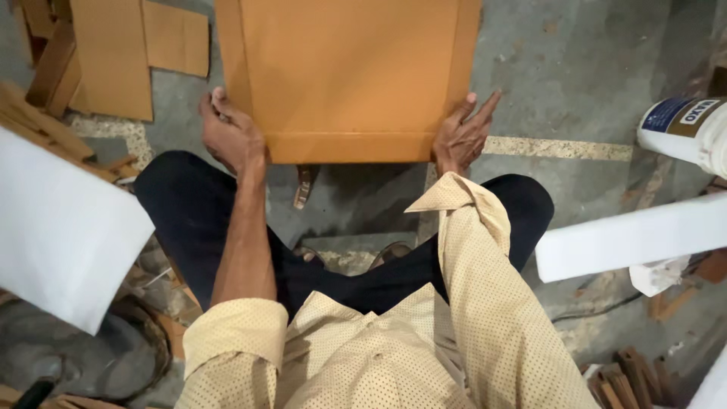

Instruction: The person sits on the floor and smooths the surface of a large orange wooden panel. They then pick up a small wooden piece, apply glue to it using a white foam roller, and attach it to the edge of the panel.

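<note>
Grey concrete floor, stained and crossed by a pale speckled strip, is stretching out under a seated person whose dark trousers and dotted cream shirt are filling the near part of the view. Both arms are reaching forward to a large brown cardboard sheet lying flat on the floor just beyond the knees, its side and near edges creased into narrow flaps.

The left hand is curling around the sheet's near left corner, fingers bent and pressing against the edge, apparently gripping it so the board is not sliding. The right hand is resting at the near right corner with fingers spread and extended along the side flap, flat against it rather than closed on it; the sleeve cuff is hanging unbuttoned behind the wrist. Holding both near corners at once seems to be keeping the sheet square to the body and steady on the floor.

At far left, more cardboard pieces and wooden strips are lying stacked. White paper sheets are intruding from the left, and another white sheet from the right. A white bucket with a blue label is standing at the right edge, well apart from the hands.
</note>
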